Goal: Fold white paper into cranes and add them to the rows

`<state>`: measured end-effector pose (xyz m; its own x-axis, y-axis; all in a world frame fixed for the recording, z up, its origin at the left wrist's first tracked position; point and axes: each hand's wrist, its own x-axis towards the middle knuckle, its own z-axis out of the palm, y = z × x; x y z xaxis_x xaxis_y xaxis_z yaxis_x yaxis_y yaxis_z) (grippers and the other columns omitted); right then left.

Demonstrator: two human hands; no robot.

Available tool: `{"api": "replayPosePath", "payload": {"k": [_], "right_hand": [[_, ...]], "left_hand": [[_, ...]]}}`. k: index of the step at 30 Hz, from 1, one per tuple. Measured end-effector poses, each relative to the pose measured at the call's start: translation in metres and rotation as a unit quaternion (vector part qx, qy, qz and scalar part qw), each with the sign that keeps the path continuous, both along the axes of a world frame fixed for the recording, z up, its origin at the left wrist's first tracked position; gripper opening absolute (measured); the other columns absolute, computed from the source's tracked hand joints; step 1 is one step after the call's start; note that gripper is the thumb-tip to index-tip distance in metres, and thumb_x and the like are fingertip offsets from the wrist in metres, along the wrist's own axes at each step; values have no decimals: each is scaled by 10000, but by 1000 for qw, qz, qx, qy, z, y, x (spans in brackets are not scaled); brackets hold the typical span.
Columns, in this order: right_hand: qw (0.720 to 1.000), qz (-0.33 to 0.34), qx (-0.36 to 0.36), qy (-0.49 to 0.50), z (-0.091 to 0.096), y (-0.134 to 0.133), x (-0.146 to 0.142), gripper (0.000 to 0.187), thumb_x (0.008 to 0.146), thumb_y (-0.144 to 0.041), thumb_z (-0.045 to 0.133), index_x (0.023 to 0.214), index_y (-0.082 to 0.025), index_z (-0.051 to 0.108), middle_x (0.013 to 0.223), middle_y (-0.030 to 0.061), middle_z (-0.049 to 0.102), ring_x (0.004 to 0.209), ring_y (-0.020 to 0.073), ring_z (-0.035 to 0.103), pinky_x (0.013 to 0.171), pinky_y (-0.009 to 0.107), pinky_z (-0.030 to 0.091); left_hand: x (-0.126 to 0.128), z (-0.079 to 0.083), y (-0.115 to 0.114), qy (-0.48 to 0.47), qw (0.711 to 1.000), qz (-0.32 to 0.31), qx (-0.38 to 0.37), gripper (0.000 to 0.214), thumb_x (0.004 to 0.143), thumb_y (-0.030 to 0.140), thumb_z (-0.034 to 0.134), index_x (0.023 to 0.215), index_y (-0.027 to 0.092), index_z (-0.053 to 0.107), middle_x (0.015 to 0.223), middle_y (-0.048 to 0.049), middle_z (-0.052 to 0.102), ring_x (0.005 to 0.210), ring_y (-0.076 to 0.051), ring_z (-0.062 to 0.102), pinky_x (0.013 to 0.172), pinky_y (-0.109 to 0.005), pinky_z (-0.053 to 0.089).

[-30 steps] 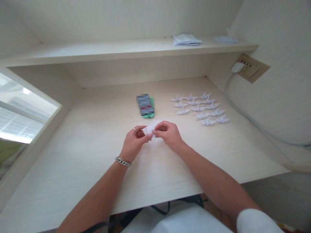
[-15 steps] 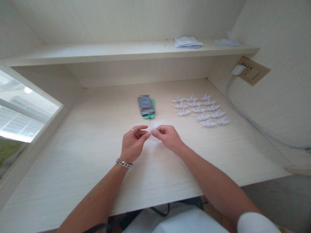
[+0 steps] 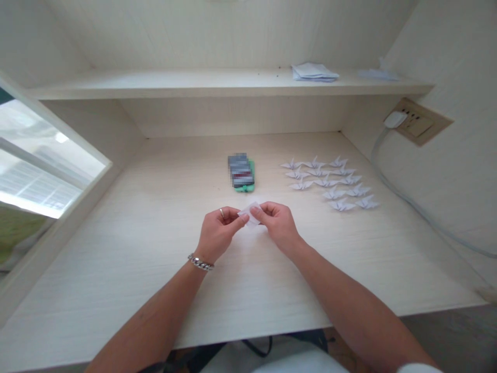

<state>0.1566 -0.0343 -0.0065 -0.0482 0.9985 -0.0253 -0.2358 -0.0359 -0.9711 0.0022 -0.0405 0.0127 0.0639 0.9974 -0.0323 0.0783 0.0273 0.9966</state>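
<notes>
Since half a second ago, the left hand's fingers have curled in from an extended pose, and the small white paper piece (image 3: 250,214) now shows as a crisp, flat, angular fold. The left hand (image 3: 218,231) pinches its left edge between thumb and fingertips. The right hand (image 3: 278,223) pinches its right edge in the same way. The paper is held just above the pale wood-grain desk (image 3: 128,243), near centre. A metal chain bracelet (image 3: 201,262) circles the left wrist, and a ring (image 3: 221,212) sits on one finger.

Beyond the hands lies a phone (image 3: 241,173) in a green case. To the far right, folded paper cranes (image 3: 332,182) stand in rows. A loose paper stack (image 3: 314,72) rests on the upper shelf (image 3: 174,83).
</notes>
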Motion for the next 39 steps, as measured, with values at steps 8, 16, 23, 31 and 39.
{"api": "replayPosePath", "payload": {"k": [8,16,23,31,39], "right_hand": [[1000,5,-8,-12,2,-2,0,331,646,-474,784,672,-156,697,655,35,690,583,148,584,580,280,458],[1000,-17,3,-7,0,-1,-3,314,663,-465,770,688,-159,708,662,41,693,591,153,583,592,289,461],[996,78,-7,-44,6,2,7,388,643,-534,752,698,-151,721,655,34,678,641,152,605,658,295,485],[987,92,32,-129,8,8,15,326,638,-465,763,669,-154,669,629,12,652,579,125,573,560,252,458],[990,86,16,-115,1,7,24,342,717,-494,683,699,-153,689,649,29,661,608,136,595,584,261,470]], "left_hand": [[-9,2,3,25,999,-24,19,231,724,360,734,667,138,700,624,-39,666,604,-142,573,603,-260,436],[-7,4,4,-2,999,-22,33,255,752,399,706,744,144,708,637,-43,670,603,-146,591,596,-259,459],[-7,6,3,49,998,-12,41,200,690,333,742,666,141,691,585,-28,653,557,-135,569,547,-244,432],[-3,10,5,87,994,-13,60,210,674,348,734,630,147,691,543,-29,643,517,-137,555,520,-249,414],[-2,0,14,108,990,-68,68,242,724,388,693,667,153,697,564,-38,659,526,-138,563,532,-250,422]]}}
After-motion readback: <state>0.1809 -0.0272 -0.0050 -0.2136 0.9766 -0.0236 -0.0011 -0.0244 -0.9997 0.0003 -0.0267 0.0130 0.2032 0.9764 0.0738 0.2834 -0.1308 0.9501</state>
